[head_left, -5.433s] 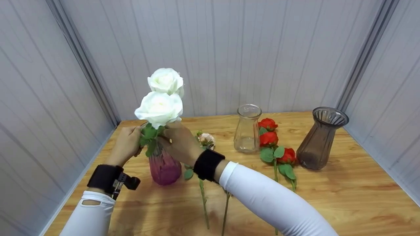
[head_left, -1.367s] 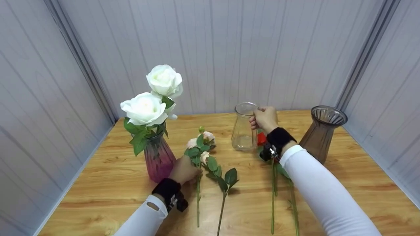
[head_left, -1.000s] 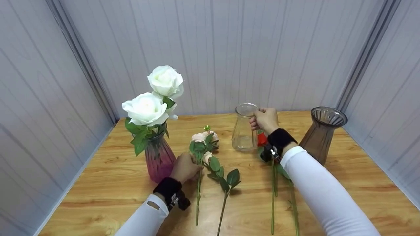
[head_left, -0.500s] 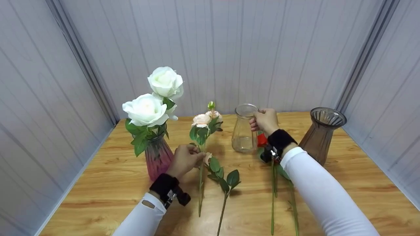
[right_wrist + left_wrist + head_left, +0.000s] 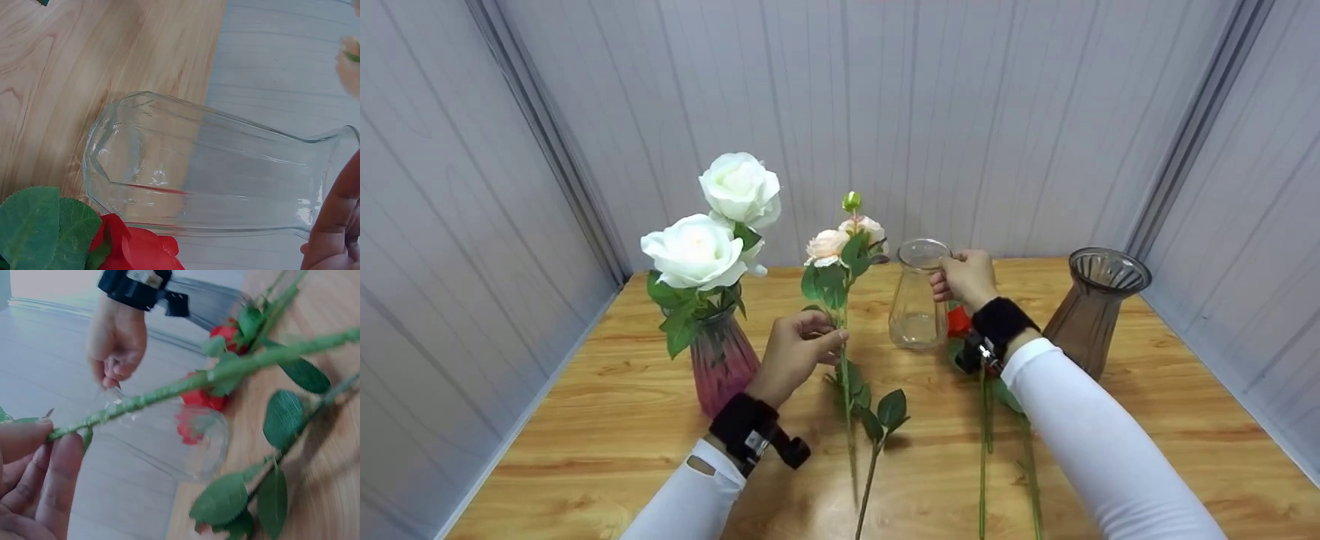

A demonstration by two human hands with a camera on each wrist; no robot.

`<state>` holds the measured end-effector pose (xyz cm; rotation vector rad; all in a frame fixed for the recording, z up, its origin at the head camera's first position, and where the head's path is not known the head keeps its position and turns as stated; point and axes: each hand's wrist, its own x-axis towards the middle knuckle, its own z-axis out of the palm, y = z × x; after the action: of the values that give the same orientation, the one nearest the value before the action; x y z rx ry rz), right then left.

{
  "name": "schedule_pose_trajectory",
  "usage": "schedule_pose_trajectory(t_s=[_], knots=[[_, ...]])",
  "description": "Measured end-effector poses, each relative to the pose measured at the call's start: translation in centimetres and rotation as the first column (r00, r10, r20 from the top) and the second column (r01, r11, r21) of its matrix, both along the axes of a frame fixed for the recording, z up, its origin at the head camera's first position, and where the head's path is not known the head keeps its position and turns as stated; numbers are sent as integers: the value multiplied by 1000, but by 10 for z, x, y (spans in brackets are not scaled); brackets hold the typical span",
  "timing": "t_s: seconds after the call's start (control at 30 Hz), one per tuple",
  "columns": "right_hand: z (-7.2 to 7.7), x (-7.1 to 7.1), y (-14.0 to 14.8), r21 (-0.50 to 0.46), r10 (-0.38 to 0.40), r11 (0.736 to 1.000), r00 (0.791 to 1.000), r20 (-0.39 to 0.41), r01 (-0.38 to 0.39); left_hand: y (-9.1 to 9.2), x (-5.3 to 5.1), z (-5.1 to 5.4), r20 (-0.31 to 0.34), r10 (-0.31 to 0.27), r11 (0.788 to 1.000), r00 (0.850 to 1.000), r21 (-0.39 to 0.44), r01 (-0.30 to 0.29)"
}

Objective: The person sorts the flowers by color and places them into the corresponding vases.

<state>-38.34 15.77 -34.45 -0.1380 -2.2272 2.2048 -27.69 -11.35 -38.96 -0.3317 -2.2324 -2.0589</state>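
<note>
My left hand pinches the green stem of a pale pink artificial flower between thumb and fingers. Its blooms and bud are raised above the table, and the stem slants down to the front. My right hand holds the neck of a clear glass vase at its rim, with the vase standing upright. In the right wrist view, nothing shows inside the clear glass vase. The pink blooms are just left of the vase's mouth.
White roses stand in a purple-tinted vase at left. A second leafy stem lies on the table. Red roses lie beneath my right wrist, partly hidden. A brown glass vase stands farther right.
Both hands have left the purple vase, where the white roses now stand. My right hand took hold of the clear vase. The left has lifted a pink flower from the table, moving it rightward.
</note>
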Motion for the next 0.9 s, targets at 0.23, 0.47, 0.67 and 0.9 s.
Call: schedule_pose_trajectory(t_s=[0.23, 0.47, 0.67, 0.9], knots=[[0, 0, 0, -13, 0, 1000, 1000, -12, 0, 15, 5, 5, 41, -85, 986, 995, 145, 79], [0, 0, 1, 10, 1, 1000, 1000, -15, 0, 28, 6, 1, 27, -176, 961, 984, 222, 166], [1, 0, 1, 9, 10, 1000, 1000, -7, -9, 36, 9, -1, -53, -192, 952, 980, 233, 200], [2, 0, 2, 4, 22, 1000, 1000, 3, -22, 44, 12, -5, -216, -114, 988, 970, 81, 134]])
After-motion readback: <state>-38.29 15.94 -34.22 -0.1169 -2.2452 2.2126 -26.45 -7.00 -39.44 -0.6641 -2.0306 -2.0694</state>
